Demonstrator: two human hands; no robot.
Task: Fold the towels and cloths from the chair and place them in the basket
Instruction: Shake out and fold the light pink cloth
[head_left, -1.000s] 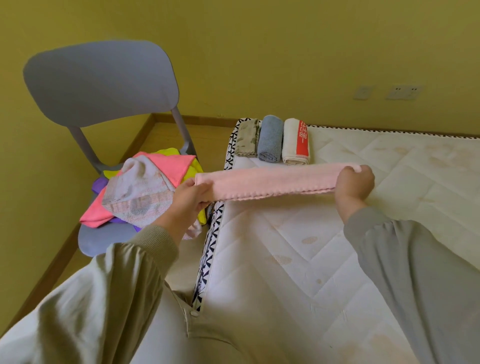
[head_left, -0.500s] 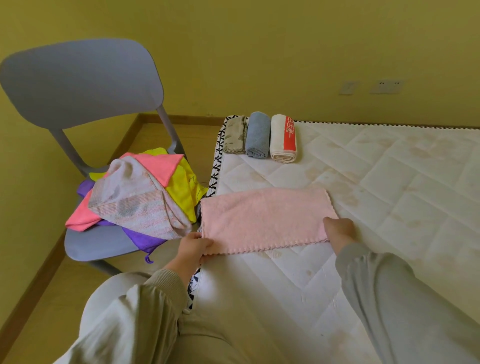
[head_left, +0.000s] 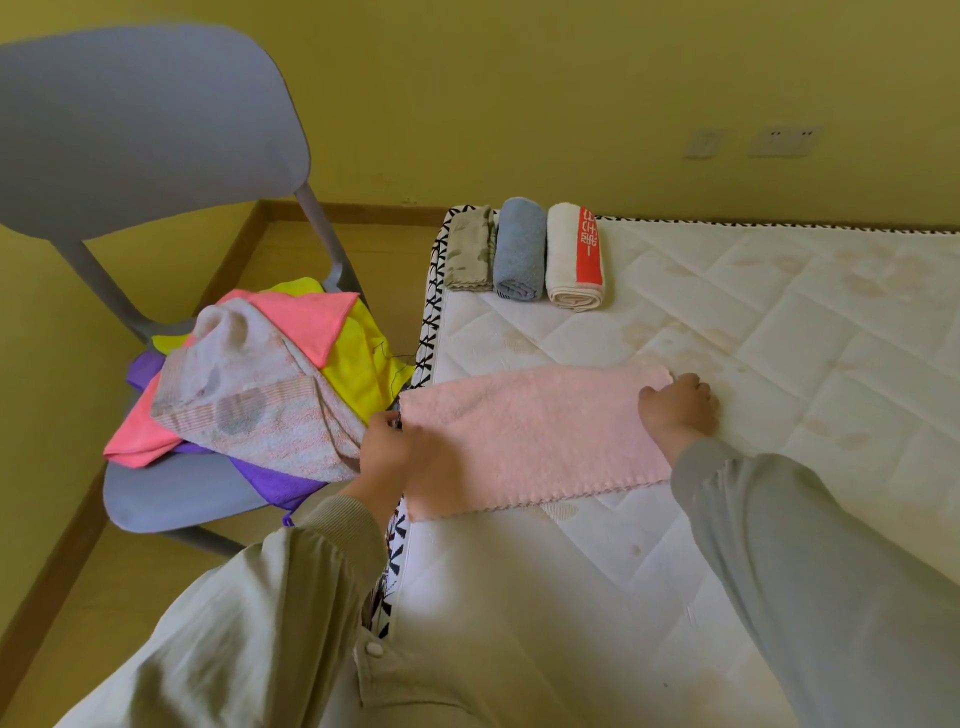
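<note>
A pale pink towel (head_left: 530, 436) lies flat on the white quilted mattress (head_left: 753, 364), folded into a wide band. My left hand (head_left: 387, 441) pinches its left edge at the mattress border. At the far right corner, my right hand (head_left: 680, 410) rests with fingers curled on the towel. The grey chair (head_left: 171, 493) to the left holds a pile of cloths (head_left: 260, 384): a faded striped towel on top, with pink, yellow and purple ones under it. No basket is in view.
Three rolled or folded towels sit at the mattress's far left corner: a beige one (head_left: 470, 249), a blue one (head_left: 519, 249) and a white one with a red stripe (head_left: 574, 257). A yellow wall with sockets (head_left: 784, 140) stands behind.
The pink towel was held up as a narrow band, then laid flat on the mattress. Both hands have since moved from its near edge to its far corners.
</note>
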